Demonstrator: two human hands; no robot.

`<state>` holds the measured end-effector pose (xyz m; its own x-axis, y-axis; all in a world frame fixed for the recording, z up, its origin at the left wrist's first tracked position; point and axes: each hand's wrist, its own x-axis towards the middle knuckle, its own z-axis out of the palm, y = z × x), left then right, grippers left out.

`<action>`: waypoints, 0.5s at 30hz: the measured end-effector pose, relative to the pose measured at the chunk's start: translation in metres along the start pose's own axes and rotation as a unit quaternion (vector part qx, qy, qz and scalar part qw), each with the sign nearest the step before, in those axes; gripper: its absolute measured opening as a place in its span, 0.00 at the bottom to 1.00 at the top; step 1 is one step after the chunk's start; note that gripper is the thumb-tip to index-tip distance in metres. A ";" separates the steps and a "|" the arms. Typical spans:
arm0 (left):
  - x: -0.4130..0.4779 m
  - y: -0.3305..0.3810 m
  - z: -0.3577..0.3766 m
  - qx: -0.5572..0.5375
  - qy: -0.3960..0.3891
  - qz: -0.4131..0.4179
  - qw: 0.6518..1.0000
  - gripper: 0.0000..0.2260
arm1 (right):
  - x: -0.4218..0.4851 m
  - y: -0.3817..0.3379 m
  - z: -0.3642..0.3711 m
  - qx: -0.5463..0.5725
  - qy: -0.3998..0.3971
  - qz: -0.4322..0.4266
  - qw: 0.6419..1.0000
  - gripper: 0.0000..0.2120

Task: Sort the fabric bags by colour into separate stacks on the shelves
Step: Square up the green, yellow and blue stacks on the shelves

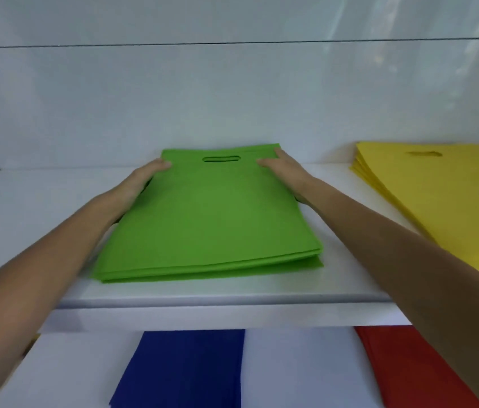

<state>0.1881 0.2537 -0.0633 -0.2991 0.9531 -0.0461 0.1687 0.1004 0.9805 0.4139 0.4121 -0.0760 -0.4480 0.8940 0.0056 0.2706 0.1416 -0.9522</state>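
Note:
A stack of green fabric bags (211,219) lies flat in the middle of the upper white shelf (217,301), its cut-out handle facing the back wall. My left hand (141,181) rests at the stack's far left corner with fingers stretched along its edge. My right hand (286,172) lies on the far right part of the top bag, fingers straight. A stack of yellow bags (444,195) sits to the right on the same shelf. On the lower shelf lie blue bags (185,369) and red bags (409,369).
A white back wall (232,98) closes the shelf behind the stacks. The upper shelf's left part (26,207) is bare white surface. A white gap on the lower shelf (300,369) separates the blue and red bags.

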 end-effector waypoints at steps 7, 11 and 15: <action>0.008 -0.003 -0.012 -0.056 -0.054 0.019 0.997 0.12 | 0.012 -0.004 0.016 -0.120 0.009 0.028 0.992 0.38; 0.015 -0.011 -0.014 -0.035 -0.048 0.017 0.998 0.34 | 0.010 -0.007 0.015 -0.107 0.009 0.025 0.994 0.37; 0.015 -0.008 -0.005 -0.108 0.016 0.049 0.993 0.12 | -0.003 -0.006 0.010 0.069 0.034 -0.006 0.997 0.22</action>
<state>0.1772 0.2656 -0.0708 -0.3218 0.9452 0.0547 -0.0052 -0.0596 0.9982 0.4051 0.4046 -0.0730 -0.3912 0.9197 0.0341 0.1434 0.0975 -0.9848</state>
